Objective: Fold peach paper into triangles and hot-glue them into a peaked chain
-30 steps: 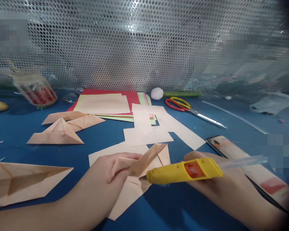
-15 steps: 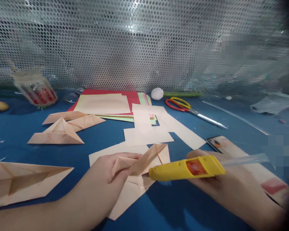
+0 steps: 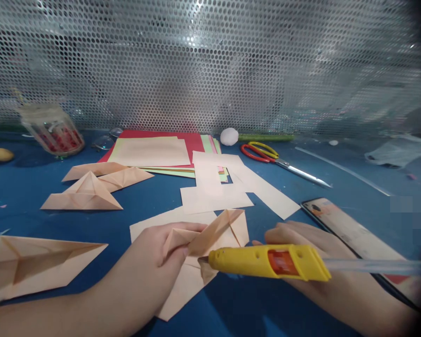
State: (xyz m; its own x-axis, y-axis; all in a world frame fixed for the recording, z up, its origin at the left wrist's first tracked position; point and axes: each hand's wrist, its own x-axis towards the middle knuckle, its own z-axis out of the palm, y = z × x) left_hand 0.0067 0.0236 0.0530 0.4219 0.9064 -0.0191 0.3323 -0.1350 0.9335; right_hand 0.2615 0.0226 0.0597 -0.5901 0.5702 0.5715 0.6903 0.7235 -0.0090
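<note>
My left hand (image 3: pixel 161 262) pinches a folded peach paper piece (image 3: pixel 219 234), holding it over the blue table. My right hand (image 3: pixel 319 281) is wrapped round a yellow glue gun (image 3: pixel 245 261), with a clear glue stick (image 3: pixel 375 267) poking from its rear. The gun's dark nozzle points left, right at the folds of the paper, close to my left thumb; whether it touches cannot be made out. Beneath the folded piece lies a pale paper sheet (image 3: pixel 143 228). Another folded peach piece (image 3: pixel 45 267) rests at the left, beside my left forearm.
Folded peach shapes (image 3: pixel 87 194) lie at the left. Coloured sheets (image 3: pixel 150 152) and white paper strips (image 3: pixel 214 199) are in the middle. Scissors (image 3: pixel 284 164) and a phone (image 3: pixel 330 220) lie right. A glass jar (image 3: pixel 54 131) stands before the perforated metal panel (image 3: pixel 210 65).
The glue gun's nozzle has moved slightly left and down along the paper, and its rear end has dropped, the glue stick with it. My left hand and the folded paper stay put.
</note>
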